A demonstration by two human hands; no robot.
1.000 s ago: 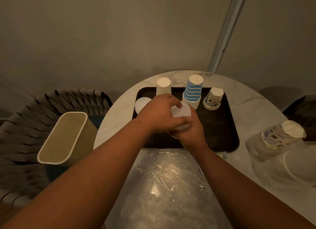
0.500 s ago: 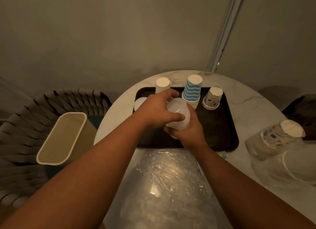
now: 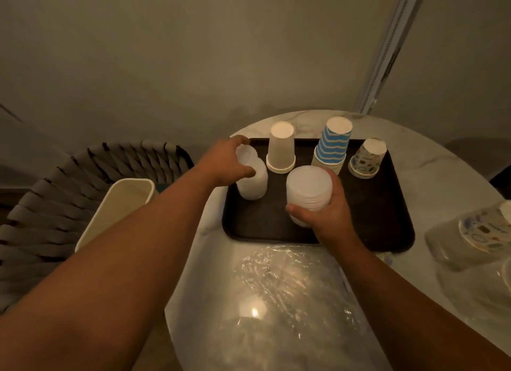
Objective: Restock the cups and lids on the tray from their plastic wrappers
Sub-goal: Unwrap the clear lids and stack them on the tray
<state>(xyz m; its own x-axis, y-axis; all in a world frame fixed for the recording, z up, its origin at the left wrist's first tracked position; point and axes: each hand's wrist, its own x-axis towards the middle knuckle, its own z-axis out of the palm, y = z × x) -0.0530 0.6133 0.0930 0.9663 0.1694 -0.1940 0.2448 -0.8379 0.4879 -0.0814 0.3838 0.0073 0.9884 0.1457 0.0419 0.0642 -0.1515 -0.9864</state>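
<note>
Fingers [image 3: 297,210] of both hands clasp lid stacks [image 3: 308,189].

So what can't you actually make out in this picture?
All in the head view:
- Lid count in the stack: the right hand wraps its lower part.
- Left stack of lids: the left hand covers its near side.
- Wrapped patterned cups: cut off by the right edge.
- Bin contents: too dim.

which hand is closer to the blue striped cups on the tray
Right. The right hand grips a stack of lids just in front of the blue striped cups. The left hand holds another lid stack at the tray's far left.
</note>
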